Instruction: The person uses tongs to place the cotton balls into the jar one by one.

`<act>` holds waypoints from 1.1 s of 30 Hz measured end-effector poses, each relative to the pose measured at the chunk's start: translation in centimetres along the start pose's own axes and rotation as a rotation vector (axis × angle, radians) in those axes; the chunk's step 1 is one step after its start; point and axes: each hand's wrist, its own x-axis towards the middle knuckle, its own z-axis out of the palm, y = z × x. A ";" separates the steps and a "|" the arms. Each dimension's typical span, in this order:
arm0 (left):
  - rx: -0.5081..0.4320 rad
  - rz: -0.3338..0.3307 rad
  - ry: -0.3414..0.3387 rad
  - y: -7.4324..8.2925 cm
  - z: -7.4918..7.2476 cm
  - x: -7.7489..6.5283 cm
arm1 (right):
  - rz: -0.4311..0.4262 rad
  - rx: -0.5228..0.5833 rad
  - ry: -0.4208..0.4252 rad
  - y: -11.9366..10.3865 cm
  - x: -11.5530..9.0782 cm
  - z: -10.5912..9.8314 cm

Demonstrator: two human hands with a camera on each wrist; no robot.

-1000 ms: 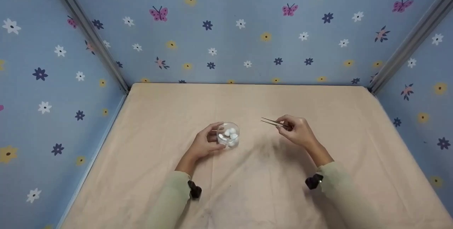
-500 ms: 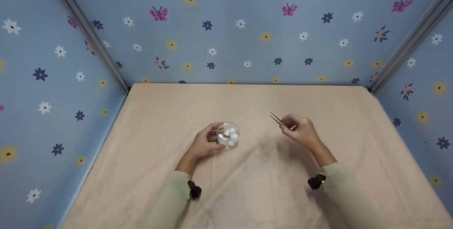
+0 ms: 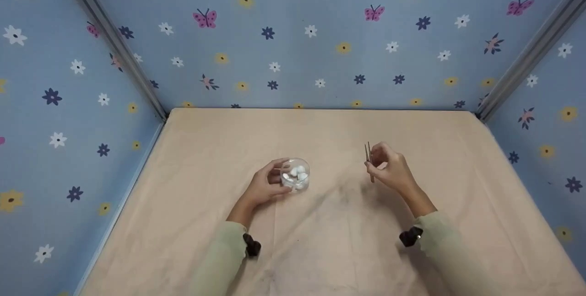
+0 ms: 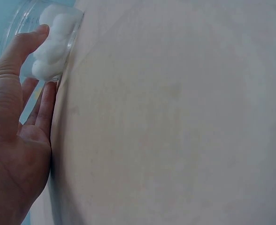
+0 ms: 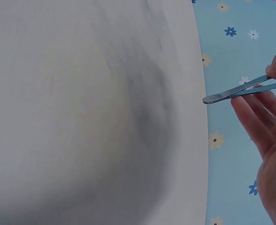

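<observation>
A small clear round jar (image 3: pixel 307 180) stands on the cloth left of centre, with several white cotton balls (image 3: pixel 300 171) inside. My left hand (image 3: pixel 263 188) grips it from the left, thumb on the near side and fingers round the back. In the left wrist view, the thumb lies along the wall of the jar (image 4: pixel 17 28), over the cotton balls (image 4: pixel 51 52). To the right, my right hand (image 3: pixel 394 171) pinches metal tweezers (image 5: pixel 220 97) above the cloth. Their tips point away from me, slightly apart, with nothing between them. The joined end is toward me.
A pale peach cloth (image 3: pixel 256 131) covers the table, lightly creased and stained near the middle. Blue flowered panels (image 3: pixel 293 35) enclose the back and both sides, joined by grey metal posts (image 3: pixel 526 53). Black wrist cameras (image 3: pixel 252 245) sit at both green sleeves.
My right hand has shifted slightly right and turned the tweezers, so their tips swing from pointing left at the jar to pointing away from me. The left hand and jar stay put.
</observation>
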 end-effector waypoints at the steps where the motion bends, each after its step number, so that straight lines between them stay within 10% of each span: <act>1: -0.001 -0.005 0.000 0.0 0.0 0.0 | 0.001 -0.007 0.001 0.0 0.0 0.0; 21: -0.002 -0.011 -0.001 -0.1 0.0 0.0 | 0.384 -0.045 -0.156 0.3 -0.9 1.0; 33: -0.004 0.001 0.000 -0.3 -0.1 0.1 | 0.473 -0.118 -0.178 0.5 -0.9 2.0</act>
